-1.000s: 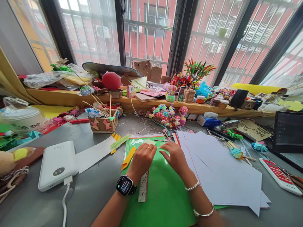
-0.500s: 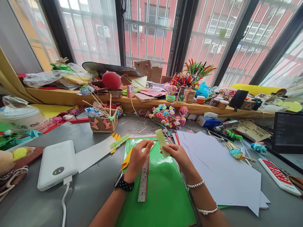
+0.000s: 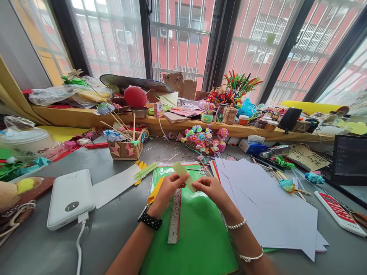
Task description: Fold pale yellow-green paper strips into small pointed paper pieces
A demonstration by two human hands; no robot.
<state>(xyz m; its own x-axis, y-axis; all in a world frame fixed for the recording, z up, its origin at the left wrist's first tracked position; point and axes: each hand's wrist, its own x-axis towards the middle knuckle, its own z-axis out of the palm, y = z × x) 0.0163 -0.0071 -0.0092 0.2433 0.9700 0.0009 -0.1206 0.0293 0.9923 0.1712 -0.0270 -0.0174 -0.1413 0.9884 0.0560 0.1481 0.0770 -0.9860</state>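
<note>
Both of my hands hold one pale green paper strip [image 3: 183,175] just above a glossy green sheet [image 3: 197,233] on the grey table [image 3: 114,236]. My left hand [image 3: 168,188], with a black watch on its wrist, pinches the strip's upper left part. My right hand [image 3: 210,189], with two bracelets on its arm, pinches the lower right end. A metal ruler [image 3: 175,215] lies on the green sheet under my left hand. A folded yellow paper piece [image 3: 155,191] lies at the sheet's left edge.
White paper sheets [image 3: 269,210] fan out to the right. A white power bank [image 3: 69,198] with a cable lies left, beside a white strip [image 3: 114,186]. A cardboard box of sticks [image 3: 125,149], paper flowers [image 3: 202,139], a red calculator [image 3: 338,212] and a dark screen [image 3: 348,158] surround the work area.
My hands lifted the pale green strip off the green sheet. It stood upright in my right hand half a second ago; now both hands hold it tilted between them.
</note>
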